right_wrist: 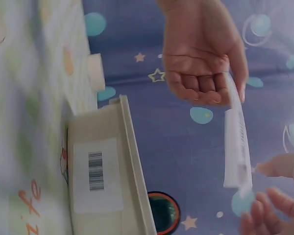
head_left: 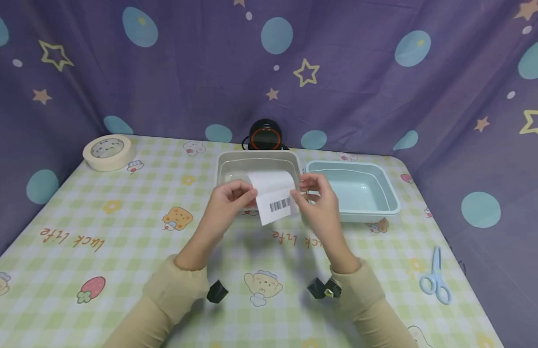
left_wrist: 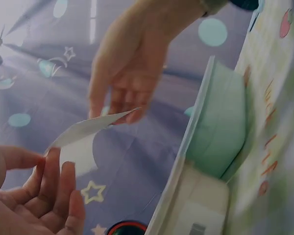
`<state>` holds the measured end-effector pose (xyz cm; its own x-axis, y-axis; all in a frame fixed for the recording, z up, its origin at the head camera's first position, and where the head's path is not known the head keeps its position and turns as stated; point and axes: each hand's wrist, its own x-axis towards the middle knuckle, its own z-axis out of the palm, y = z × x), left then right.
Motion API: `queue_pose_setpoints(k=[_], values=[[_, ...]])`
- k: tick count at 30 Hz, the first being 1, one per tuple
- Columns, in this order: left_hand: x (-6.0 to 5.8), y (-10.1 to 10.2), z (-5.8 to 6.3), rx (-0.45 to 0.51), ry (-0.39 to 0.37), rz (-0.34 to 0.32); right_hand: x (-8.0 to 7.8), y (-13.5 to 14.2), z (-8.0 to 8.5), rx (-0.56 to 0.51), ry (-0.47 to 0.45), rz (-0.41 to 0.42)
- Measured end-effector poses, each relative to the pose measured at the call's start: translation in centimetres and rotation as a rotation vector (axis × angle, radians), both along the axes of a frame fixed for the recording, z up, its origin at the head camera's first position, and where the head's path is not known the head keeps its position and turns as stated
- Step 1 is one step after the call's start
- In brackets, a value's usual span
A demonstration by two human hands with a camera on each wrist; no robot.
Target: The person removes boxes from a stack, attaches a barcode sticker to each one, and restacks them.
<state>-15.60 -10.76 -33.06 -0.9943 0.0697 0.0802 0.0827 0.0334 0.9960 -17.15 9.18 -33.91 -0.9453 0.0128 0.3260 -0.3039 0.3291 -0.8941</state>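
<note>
A white barcode label (head_left: 275,198), bent over along its upper part, is held up in front of the grey bin (head_left: 223,164). My left hand (head_left: 230,200) pinches its left edge between thumb and fingers. At its right edge is my right hand (head_left: 318,203), thumb tip right at the paper. In the right wrist view, the right thumb and fingers (right_wrist: 272,208) are spread apart beside the label (right_wrist: 237,142). Another barcode label (right_wrist: 95,176) is on the grey bin's front wall, mostly hidden behind the hands in the head view.
A light blue bin (head_left: 360,217) stands right of the grey one. Behind them sits a round black device (head_left: 265,135) with an orange ring. A tape roll (head_left: 108,153) lies at the back left, blue scissors (head_left: 435,280) at the right. A purple curtain (head_left: 208,72) surrounds the table.
</note>
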Motion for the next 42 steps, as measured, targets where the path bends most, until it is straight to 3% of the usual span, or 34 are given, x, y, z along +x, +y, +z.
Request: queue_pose_setpoints(k=[3,6,10,15,24,42], values=[[0.2,0.8,-0.3,0.003,-0.003,0.034,0.6,-0.4,0.0,0.165,0.199,-0.047],[0.4,1.5,-0.6,0.004,-0.007,0.072,1.2,-0.9,-0.1,0.271,0.375,-0.016],[0.6,2.2,-0.9,0.031,-0.018,0.095,1.6,-1.6,-0.4,0.332,0.471,0.081],[0.9,2.7,-0.9,0.046,-0.010,0.076,1.9,-2.0,-0.8,0.389,0.471,0.099],[1.1,3.1,-0.7,0.060,-0.032,0.076,1.9,-2.0,-0.8,0.397,0.454,0.082],[1.1,3.1,-0.7,0.092,-0.013,0.099,1.8,-2.0,-0.7,0.332,0.395,0.128]])
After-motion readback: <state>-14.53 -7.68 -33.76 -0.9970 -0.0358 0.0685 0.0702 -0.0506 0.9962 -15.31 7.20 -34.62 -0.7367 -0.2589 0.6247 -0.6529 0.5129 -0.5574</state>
